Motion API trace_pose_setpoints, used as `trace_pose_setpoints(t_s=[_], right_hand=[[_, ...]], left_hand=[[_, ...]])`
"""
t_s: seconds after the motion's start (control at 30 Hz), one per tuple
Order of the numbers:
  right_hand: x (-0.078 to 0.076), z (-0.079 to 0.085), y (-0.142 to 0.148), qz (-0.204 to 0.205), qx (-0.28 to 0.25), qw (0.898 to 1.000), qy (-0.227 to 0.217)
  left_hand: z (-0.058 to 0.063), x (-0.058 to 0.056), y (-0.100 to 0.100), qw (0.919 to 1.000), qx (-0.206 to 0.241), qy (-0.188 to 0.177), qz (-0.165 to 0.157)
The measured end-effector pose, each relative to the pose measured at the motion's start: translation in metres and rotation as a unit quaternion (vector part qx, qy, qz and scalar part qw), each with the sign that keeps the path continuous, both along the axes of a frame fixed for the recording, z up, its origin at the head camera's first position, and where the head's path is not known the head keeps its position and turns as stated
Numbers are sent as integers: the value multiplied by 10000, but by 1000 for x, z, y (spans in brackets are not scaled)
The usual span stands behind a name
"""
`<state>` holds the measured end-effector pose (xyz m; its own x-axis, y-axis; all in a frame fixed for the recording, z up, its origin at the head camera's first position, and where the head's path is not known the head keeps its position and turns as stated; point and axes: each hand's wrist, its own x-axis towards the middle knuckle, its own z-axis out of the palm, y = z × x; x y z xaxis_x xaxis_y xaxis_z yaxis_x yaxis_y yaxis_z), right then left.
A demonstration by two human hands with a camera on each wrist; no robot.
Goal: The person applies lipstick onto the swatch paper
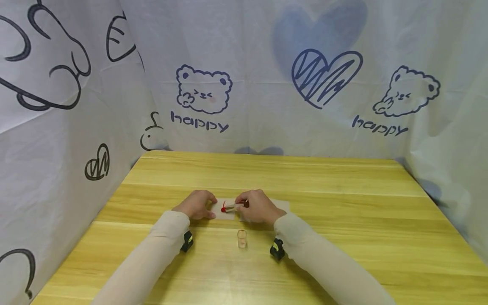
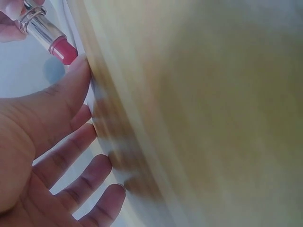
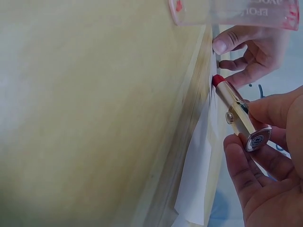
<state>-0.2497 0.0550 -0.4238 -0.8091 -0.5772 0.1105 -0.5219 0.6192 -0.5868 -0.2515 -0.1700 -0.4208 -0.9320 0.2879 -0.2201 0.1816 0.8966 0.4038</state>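
My right hand (image 1: 260,206) pinches a lipstick (image 3: 236,109) with a gold and silver tube, its red tip touching a white sheet of paper (image 1: 281,205). A short red mark (image 1: 223,203) shows on the paper by the tip. In the left wrist view, the red bullet (image 2: 64,52) stands right beside my left thumb. My left hand (image 1: 195,204) rests at the paper's left end, thumb and fingers spread and fingertips down. Nearer to me stands a clear, pinkish lipstick cap (image 1: 242,239), also seen with printed lettering in the right wrist view.
The wooden table (image 1: 343,228) reaches back to a white cloth wall (image 1: 263,106) with drawn bears and hearts. Another cloth wall (image 1: 57,178) stands along the left side. Dark wrist cameras (image 1: 277,249) sit under both sleeves.
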Motion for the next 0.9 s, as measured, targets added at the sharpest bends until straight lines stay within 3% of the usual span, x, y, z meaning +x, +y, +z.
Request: trace_pose_setpoints(t_s=[0.43,0.9], right_hand=[[3,-2,4,348,-29,9989,321],[10,5,6,483,65,9988,11]], left_hand=[[-1,1,0,10000,24,79,-14],[0,3,0,9998,74,170,-87]])
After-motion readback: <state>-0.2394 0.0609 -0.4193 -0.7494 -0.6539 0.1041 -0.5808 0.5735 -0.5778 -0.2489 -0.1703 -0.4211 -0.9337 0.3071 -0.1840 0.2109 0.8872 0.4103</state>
